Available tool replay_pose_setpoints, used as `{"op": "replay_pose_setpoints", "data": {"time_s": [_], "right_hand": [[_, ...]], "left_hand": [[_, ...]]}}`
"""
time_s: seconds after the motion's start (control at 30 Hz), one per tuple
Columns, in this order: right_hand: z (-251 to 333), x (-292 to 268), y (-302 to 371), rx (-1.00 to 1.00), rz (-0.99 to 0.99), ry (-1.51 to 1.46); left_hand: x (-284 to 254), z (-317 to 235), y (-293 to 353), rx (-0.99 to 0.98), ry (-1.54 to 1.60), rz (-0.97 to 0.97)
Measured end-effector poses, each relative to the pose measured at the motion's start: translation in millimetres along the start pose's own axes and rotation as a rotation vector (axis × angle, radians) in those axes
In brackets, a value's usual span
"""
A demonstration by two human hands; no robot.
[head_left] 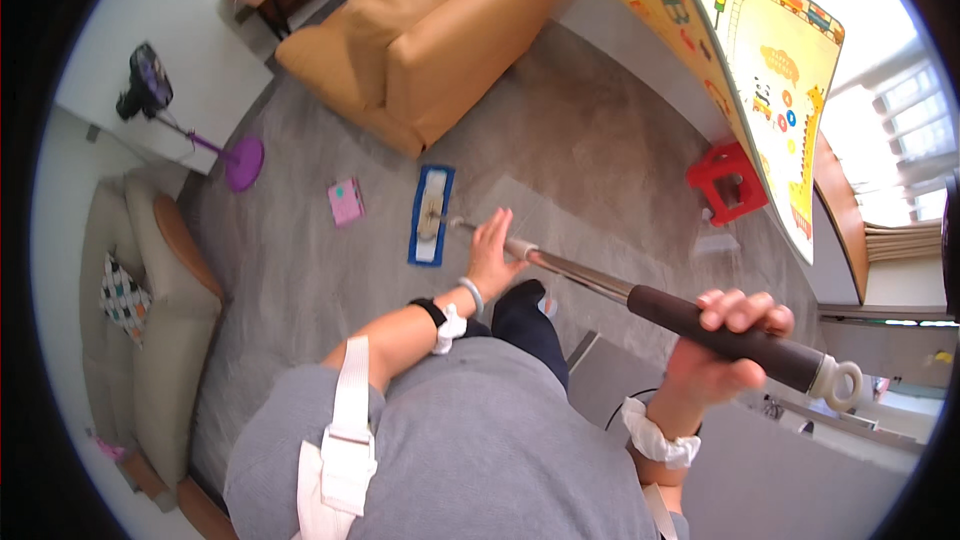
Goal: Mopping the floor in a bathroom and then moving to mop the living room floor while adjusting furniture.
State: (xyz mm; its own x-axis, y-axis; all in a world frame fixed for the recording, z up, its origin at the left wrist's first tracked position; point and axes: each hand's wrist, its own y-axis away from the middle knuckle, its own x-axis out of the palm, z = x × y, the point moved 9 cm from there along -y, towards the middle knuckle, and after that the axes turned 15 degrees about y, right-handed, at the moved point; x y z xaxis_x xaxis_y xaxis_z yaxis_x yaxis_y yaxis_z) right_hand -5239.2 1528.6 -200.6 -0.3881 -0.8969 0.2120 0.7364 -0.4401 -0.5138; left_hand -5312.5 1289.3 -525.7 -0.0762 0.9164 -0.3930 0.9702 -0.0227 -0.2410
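Observation:
A flat mop runs across the view, its metal pole [580, 275] slanting from the floor up to the right. Its blue-edged pad [433, 215] lies flat on the grey floor. My left hand [490, 258] is around the lower pole, thumb along it and fingers fairly straight, covering part of it. Higher up, my right hand [715, 350] wraps the dark brown grip [670, 315], fingers over the top and thumb below. A pale hanging ring [848, 385] ends the handle. Left of the pad, a pink box-like thing [346, 201] lies on the floor.
A tan sofa [450, 50] stands beyond the pad. At left are a purple-based fan [243, 162] and a beige sofa [185, 340]. A red stool [728, 183] sits at right beside an upright yellow printed mat [770, 90]. A grey surface [790, 480] is near my right arm.

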Motion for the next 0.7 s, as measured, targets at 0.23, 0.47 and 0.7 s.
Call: {"op": "replay_pose_setpoints", "data": {"time_s": [0.23,0.47,0.7], "right_hand": [[-75,-64,-154,0.139,0.003,0.022],[-199,-95,-247,0.124,0.028,0.221],[-340,-144,-274,0.370,0.157,0.597]], "left_hand": [[147,8,-136,-0.172,0.123,0.027],[307,58,-369,-0.069,-0.010,0.283],[492,128,-536,-0.034,-0.660,0.816]]}}
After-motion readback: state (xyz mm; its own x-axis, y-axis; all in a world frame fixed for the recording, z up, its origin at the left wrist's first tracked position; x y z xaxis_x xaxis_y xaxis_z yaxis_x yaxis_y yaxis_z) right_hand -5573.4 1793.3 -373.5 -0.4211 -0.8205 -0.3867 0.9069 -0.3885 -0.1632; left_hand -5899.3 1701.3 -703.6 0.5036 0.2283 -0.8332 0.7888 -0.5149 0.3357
